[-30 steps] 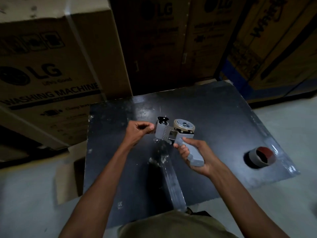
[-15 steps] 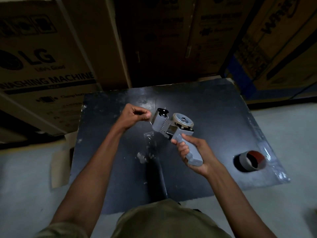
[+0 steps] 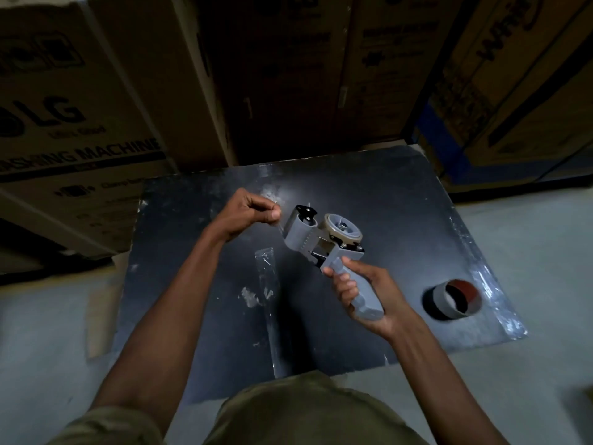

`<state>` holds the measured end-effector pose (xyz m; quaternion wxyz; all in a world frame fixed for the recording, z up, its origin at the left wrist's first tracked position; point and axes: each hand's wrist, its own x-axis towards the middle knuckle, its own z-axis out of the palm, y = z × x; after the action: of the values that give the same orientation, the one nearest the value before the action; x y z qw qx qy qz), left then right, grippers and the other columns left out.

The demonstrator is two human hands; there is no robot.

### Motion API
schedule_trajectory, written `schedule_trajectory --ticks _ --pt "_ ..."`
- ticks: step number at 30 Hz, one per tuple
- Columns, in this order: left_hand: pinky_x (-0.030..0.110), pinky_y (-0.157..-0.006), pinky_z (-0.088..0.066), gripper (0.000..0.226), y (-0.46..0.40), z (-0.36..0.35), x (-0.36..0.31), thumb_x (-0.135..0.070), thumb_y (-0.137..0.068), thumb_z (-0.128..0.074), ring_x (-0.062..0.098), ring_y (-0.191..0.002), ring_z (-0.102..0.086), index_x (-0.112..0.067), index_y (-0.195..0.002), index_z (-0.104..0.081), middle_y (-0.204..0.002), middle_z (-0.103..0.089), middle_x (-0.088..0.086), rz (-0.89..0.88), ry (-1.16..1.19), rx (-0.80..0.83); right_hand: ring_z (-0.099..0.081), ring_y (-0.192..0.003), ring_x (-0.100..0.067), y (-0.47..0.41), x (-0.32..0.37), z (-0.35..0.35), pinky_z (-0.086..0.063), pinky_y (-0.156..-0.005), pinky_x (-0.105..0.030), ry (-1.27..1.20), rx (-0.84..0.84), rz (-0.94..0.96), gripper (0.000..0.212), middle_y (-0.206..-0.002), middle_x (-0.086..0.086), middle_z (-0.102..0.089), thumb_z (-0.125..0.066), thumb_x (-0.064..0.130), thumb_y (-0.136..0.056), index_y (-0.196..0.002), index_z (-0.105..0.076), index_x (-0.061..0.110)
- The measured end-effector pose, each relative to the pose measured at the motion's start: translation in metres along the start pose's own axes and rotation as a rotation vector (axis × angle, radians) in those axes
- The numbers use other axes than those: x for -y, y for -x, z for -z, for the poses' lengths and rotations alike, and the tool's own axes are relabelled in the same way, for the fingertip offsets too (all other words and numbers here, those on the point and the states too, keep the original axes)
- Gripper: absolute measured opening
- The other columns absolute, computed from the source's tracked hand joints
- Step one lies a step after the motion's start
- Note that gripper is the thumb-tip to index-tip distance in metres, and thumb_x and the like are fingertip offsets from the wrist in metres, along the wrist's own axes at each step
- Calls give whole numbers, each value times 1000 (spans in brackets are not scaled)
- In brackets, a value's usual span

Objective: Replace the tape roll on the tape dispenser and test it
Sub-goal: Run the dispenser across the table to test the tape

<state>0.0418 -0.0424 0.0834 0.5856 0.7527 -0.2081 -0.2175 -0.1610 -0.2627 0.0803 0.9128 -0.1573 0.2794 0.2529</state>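
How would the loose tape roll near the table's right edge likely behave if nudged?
The tape roll seems to lie on its curved side with its hollow core showing, so it would probably roll rather than slide. It sits close to the black table's edge and might drop off. It looks thin-walled, so probably light.

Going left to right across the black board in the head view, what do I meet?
Left hand → tape dispenser → right hand → loose roll

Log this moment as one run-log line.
right hand: grips tape dispenser handle | left hand: pinches tape end at its front | spare roll: on black board
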Motion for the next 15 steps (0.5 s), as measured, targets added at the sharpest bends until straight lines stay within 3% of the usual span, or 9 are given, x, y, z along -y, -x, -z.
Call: schedule_trajectory --ticks 2,5,15 --pt "19 -64 -54 12 -1 -1 -1 6 -76 -73 9 -63 -68 -1 -86 -74 -67 -74 -1 -7 -2 12 -55 -48 -8 2 2 5 -50 -41 -18 9 36 -15 47 -67 -3 -52 -87 11 -69 -104 -65 -11" --pt "19 -65 -55 11 -2 -8 0 7 -77 -73 8 -64 -68 0 -85 -74 -67 -74 0 5 10 25 -54 -47 -8 6 7 14 -49 -40 -18 35 49 -26 53 -66 -3 -52 -93 8 -60 -101 -67 -12" --pt "35 -79 -55 21 -7 -24 10 3 -82 -68 19 -82 -68 -15 -82 -79 -82 -76 5 241 82 140 -54 -41 -10 6 29 55 -49 -36 -21 -61 65 -169 47 -60 -3 -51 -90 4 -66 -101 -64 -12"
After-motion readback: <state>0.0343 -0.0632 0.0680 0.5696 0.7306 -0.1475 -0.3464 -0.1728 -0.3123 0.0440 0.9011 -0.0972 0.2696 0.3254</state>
